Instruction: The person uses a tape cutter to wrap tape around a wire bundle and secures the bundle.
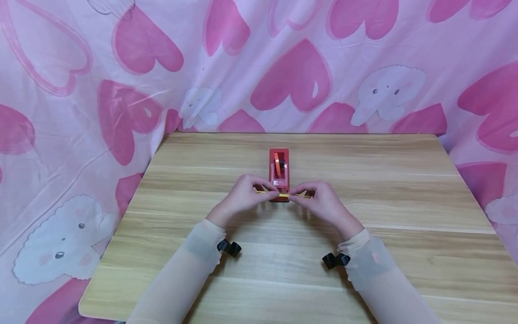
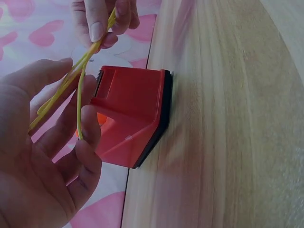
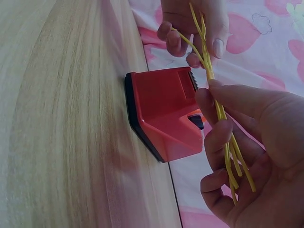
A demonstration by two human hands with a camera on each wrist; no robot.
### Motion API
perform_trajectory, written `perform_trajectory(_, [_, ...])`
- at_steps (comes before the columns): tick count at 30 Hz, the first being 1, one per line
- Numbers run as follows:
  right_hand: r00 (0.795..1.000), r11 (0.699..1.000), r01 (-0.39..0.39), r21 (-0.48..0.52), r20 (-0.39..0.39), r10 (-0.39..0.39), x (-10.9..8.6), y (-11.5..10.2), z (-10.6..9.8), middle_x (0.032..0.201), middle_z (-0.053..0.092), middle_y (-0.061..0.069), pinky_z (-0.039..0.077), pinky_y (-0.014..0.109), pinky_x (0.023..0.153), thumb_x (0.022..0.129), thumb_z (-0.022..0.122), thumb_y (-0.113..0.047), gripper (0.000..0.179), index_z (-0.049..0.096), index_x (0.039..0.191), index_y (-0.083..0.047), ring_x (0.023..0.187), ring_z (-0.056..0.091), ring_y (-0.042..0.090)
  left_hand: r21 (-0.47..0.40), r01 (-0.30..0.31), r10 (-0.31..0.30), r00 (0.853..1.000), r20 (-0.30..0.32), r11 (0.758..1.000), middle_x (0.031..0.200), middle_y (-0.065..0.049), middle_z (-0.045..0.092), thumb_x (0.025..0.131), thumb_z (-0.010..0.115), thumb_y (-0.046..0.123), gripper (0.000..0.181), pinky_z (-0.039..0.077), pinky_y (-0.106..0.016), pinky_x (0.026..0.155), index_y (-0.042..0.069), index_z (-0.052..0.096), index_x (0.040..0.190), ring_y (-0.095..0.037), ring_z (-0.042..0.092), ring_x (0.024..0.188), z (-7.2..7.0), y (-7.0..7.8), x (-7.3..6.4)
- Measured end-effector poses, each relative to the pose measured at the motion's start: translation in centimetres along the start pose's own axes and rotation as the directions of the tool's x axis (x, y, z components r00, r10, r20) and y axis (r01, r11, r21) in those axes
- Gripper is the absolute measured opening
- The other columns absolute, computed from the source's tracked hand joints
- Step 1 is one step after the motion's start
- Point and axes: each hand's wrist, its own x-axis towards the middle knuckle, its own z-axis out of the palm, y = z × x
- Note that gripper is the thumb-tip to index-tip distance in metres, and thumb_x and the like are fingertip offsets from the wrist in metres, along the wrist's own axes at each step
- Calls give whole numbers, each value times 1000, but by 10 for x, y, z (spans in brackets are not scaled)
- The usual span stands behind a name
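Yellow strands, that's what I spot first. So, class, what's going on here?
A person's left hand and right hand pinch a bundle of yellow strands, its loose ends spreading out past the fingertips. A red tape dispenser stands close by on the wooden table; neither hand grips it.

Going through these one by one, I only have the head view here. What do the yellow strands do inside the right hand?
Observer: In the right wrist view, the yellow strands spread into several separate ends in front of the right hand's palm.
Operator: And on the side of the left hand?
Observer: The left wrist view shows one strand parting from the bundle and running down to that hand's fingertips.
Operator: I see a red dispenser behind the hands. Any cutting edge on it?
Observer: Yes, the right wrist view shows a row of small teeth along one of its edges.
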Motion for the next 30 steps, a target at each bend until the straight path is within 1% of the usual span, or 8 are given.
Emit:
perform_trajectory(2, [1000, 1000, 3, 2, -6, -3, 0, 0, 0, 104, 78, -5, 49, 31, 63, 90, 82, -30, 13, 82, 103, -27, 79, 57, 21, -8, 6, -6, 1000, 8, 1000, 95, 11, 77, 91, 81, 33, 6, 49, -32, 73, 29, 82, 94, -15, 62, 84, 1, 0, 0])
perform_trajectory(6, [1000, 1000, 26, -8, -17, -27, -1, -1, 0, 103, 78, -5, 49, 31, 63, 90, 82, -28, 11, 82, 101, -27, 78, 58, 21, -25, 19, -19, 999, 26, 1000, 97, 10, 77, 91, 81, 31, 5, 49, -32, 72, 29, 82, 95, -16, 62, 82, 2, 0, -1])
perform_trajectory(9, [999, 999, 46, -21, -24, -46, -1, -1, 0, 101, 78, -6, 49, 31, 63, 90, 83, -27, 11, 82, 100, -27, 79, 59, 20, -18, 20, -19, 1000, 21, 1000, 97, 10, 78, 90, 81, 30, 5, 48, -31, 71, 28, 82, 95, -15, 61, 82, 3, -1, -2])
perform_trajectory(15, [998, 998, 62, -10, -23, -62, -1, -2, 0, 98, 78, -7, 50, 30, 62, 89, 83, -27, 9, 83, 98, -28, 78, 60, 20, -13, 20, -20, 1000, 5, 1000, 93, 11, 78, 90, 82, 29, 4, 44, -29, 63, 30, 82, 93, -15, 55, 74, 3, 0, -4])
perform_trajectory(17, [997, 998, 70, -2, -20, -70, 0, -1, 0, 99, 78, -7, 50, 30, 63, 89, 83, -26, 10, 82, 98, -28, 78, 60, 20, -16, 10, -10, 1000, -2, 1000, 94, 11, 78, 90, 83, 29, 4, 44, -28, 63, 30, 83, 93, -14, 56, 75, 3, 0, -4])
perform_trajectory(22, [996, 996, 90, 28, 9, -90, 1, 0, 1, 103, 77, -8, 51, 31, 69, 90, 82, -27, 11, 80, 102, -27, 84, 62, 19, -5, -40, 40, 999, -21, 999, 99, 9, 79, 91, 82, 25, 4, 47, -27, 64, 28, 83, 94, -11, 61, 80, 4, -2, -4])
perform_trajectory(26, [996, 995, 74, 66, 37, -77, 2, 0, 1, 106, 76, -7, 51, 32, 69, 93, 79, -30, 14, 78, 106, -26, 84, 62, 21, 18, -82, 83, 996, -28, 996, 99, 8, 78, 91, 81, 22, 6, 49, -26, 65, 26, 84, 95, -10, 63, 82, 3, -3, -4])
perform_trajectory(30, [996, 994, 60, 95, 53, -65, 3, 0, 1, 108, 76, -6, 52, 34, 74, 95, 77, -30, 14, 78, 108, -26, 89, 64, 21, 37, -112, 113, 993, -31, 993, 97, 8, 77, 91, 81, 22, 7, 49, -26, 65, 25, 83, 97, -10, 63, 83, 3, -3, -5])
